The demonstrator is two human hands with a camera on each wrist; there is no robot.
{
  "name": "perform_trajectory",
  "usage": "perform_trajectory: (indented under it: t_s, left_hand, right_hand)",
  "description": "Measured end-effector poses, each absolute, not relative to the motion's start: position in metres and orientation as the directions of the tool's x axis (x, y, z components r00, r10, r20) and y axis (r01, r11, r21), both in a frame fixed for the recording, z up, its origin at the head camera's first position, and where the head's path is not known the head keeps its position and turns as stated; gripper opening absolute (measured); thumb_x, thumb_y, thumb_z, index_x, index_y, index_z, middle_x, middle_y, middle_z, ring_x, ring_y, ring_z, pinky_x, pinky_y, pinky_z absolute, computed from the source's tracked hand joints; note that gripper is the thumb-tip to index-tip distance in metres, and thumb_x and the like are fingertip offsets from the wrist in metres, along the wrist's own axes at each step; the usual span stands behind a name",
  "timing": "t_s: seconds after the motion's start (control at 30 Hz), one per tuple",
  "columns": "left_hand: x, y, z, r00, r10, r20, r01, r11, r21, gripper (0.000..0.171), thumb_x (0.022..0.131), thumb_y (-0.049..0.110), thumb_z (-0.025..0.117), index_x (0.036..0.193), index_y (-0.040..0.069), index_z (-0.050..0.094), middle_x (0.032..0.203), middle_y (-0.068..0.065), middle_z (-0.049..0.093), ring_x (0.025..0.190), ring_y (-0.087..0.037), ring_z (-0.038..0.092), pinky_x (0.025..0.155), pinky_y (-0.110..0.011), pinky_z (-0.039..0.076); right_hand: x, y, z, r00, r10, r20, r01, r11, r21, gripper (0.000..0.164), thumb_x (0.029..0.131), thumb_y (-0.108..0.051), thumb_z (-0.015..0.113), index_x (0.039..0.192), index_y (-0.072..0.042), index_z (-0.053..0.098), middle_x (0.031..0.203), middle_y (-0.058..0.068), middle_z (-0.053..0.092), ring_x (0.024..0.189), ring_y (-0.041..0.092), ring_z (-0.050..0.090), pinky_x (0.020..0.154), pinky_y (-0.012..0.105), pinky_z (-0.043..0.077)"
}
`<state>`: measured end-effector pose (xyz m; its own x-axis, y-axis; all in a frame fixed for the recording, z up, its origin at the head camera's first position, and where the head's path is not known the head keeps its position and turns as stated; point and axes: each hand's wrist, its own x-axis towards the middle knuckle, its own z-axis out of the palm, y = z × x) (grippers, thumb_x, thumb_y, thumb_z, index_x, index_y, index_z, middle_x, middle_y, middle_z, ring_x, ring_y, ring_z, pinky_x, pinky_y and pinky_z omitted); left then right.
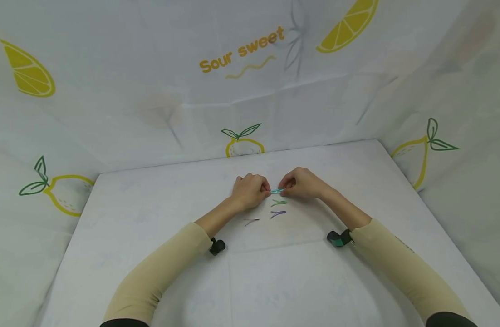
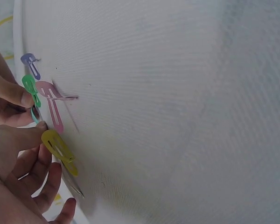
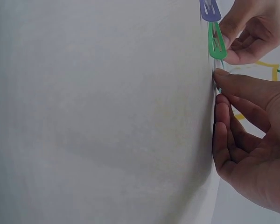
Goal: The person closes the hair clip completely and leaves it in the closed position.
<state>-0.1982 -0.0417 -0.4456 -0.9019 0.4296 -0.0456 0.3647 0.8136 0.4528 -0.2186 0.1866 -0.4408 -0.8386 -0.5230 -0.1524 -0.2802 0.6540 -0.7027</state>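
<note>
Between my two hands is a teal snap hair clip [image 1: 277,191], one end pinched in the left hand [image 1: 251,191], the other in the right hand [image 1: 302,184]. Just in front of it lies a green snap hair clip [image 1: 279,202], then a purple snap hair clip [image 1: 278,213]; both look popped open in the head view. A pink snap hair clip [image 2: 50,105] sits nearer the left wrist, its arm raised. Close by the left fingers is a yellow snap hair clip [image 2: 57,146], not visible in the head view. Fingers hide most of the teal clip.
The white-covered table [image 1: 282,281] meets a white curtain [image 1: 152,68] printed with lemons at the back and sides. A black wrist camera [image 1: 217,246] is on the left wrist, and another dark camera [image 1: 339,238] on the right.
</note>
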Motion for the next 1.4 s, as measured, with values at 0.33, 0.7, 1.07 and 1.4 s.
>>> perform_trajectory:
  t_s: [0.33,0.7,1.07,1.4]
  left_hand:
    - [-0.197,-0.044,-0.444,-0.904,0.426,-0.038,0.365,0.814,0.452,0.008,0.102,0.025,0.077,0.096,0.019,0.079,0.086,0.003,0.071,0.093,-0.017,0.059,0.097,-0.049,0.045]
    - [-0.195,-0.048,-0.445,-0.897,0.441,-0.034,0.376,0.801,0.466,0.005,0.101,0.024,0.077,0.099,0.019,0.079,0.092,0.004,0.072,0.094,-0.017,0.059,0.095,-0.048,0.045]
    - [-0.187,-0.06,-0.443,-0.885,0.466,0.003,0.397,0.75,0.529,0.02,0.101,0.022,0.075,0.119,0.013,0.08,0.116,-0.002,0.081,0.109,-0.023,0.069,0.095,-0.042,0.054]
    - [-0.17,-0.097,-0.426,-0.913,0.398,0.086,0.374,0.736,0.565,0.021,0.1,0.022,0.078,0.119,0.014,0.079,0.115,0.0,0.079,0.109,-0.024,0.069,0.095,-0.044,0.054]
  right_hand:
    - [-0.219,0.185,-0.442,-0.84,-0.524,-0.142,-0.288,0.652,-0.701,0.012,0.092,-0.012,0.085,0.103,-0.006,0.084,0.087,0.004,0.078,0.08,0.013,0.062,0.074,0.023,0.05]
    - [-0.217,0.184,-0.442,-0.843,-0.514,-0.156,-0.273,0.66,-0.7,0.016,0.093,-0.014,0.085,0.107,-0.006,0.083,0.094,0.005,0.078,0.086,0.015,0.063,0.081,0.027,0.052]
    - [-0.212,0.189,-0.442,-0.854,-0.506,-0.123,-0.276,0.64,-0.717,0.02,0.094,-0.014,0.083,0.111,-0.004,0.082,0.1,0.007,0.08,0.09,0.016,0.065,0.083,0.024,0.052]
    - [-0.207,0.181,-0.437,-0.879,-0.475,-0.033,-0.304,0.613,-0.729,0.024,0.094,-0.013,0.084,0.116,-0.004,0.082,0.112,0.011,0.082,0.098,0.021,0.072,0.089,0.023,0.055]
